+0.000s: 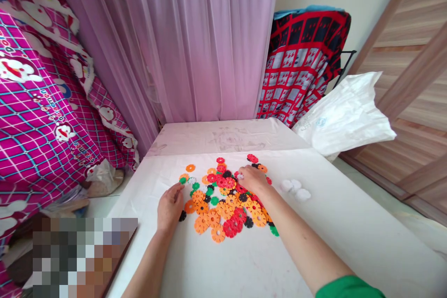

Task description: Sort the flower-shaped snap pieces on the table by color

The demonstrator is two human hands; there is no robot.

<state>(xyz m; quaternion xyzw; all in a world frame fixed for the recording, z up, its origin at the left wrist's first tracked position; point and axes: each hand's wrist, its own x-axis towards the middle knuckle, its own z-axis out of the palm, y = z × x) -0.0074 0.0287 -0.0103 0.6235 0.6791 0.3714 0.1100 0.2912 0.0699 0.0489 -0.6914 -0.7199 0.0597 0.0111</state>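
Notched plastic discs in orange, red, green, black, yellow and white form a loose pile, with an orange disc (213, 218) near its front. My left hand (170, 205) rests at the pile's left edge, fingers bent together near a green disc (182, 180); what it holds, if anything, is hidden. At the back right of the pile, my right hand (252, 179) pinches a white disc (240, 176) between its fingertips. Several white discs (296, 188) lie apart from the pile, to the right of my right forearm.
A pale cloth covers the table (209, 265). Beyond its right edge is a white plastic bag (349, 114). A purple curtain (209, 46) hangs behind the table, and a pink checked cloth (45, 102) hangs at the left. A blurred-out object (84, 256) is at the lower left.
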